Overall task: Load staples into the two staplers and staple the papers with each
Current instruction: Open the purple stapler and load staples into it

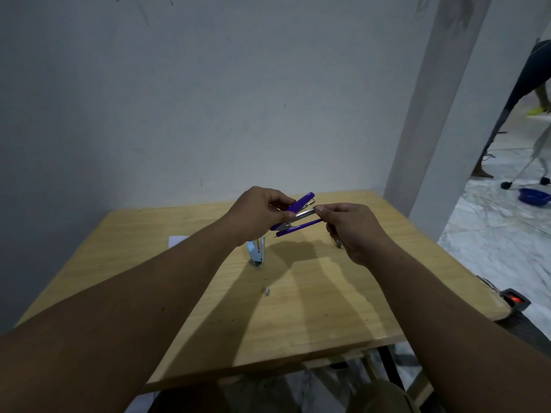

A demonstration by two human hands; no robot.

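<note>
My left hand (259, 214) holds a purple stapler (298, 217) in the air above the wooden table (313, 308). The stapler's lid is swung up, so its metal channel is exposed. My right hand (350, 231) pinches at the front end of that channel; whether a staple strip is between the fingers is too small to tell. A light blue stapler (257, 252) lies on the table under my left wrist. A corner of white paper (176, 241) shows beside my left forearm. A small strip of staples (267, 290) lies on the table nearer to me.
A small dark object (337, 242) lies on the table under my right hand. The table stands against a white wall with a pillar (432, 114) at right. On the floor at right are a blue bowl (533, 197) and a device with a red light (515, 300).
</note>
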